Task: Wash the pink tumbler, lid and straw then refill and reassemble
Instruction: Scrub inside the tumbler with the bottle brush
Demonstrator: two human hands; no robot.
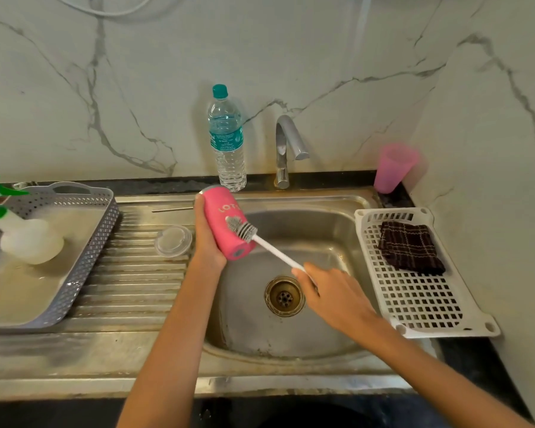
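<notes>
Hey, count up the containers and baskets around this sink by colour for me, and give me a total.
Pink: 2, the pink metal tumbler and pink plastic cup
Grey: 1, the grey perforated tray
White: 1, the white slotted basket
Clear: 1, the clear water bottle
Total: 5

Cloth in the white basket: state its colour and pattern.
Dark brown cloth with a thin pale check, seen in the head view.

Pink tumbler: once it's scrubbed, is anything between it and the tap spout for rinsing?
Nothing visible. The pink tumbler, held in the left hand over the sink, has open basin up to the tap. The water bottle stands left of the tap, out of that path.
</notes>
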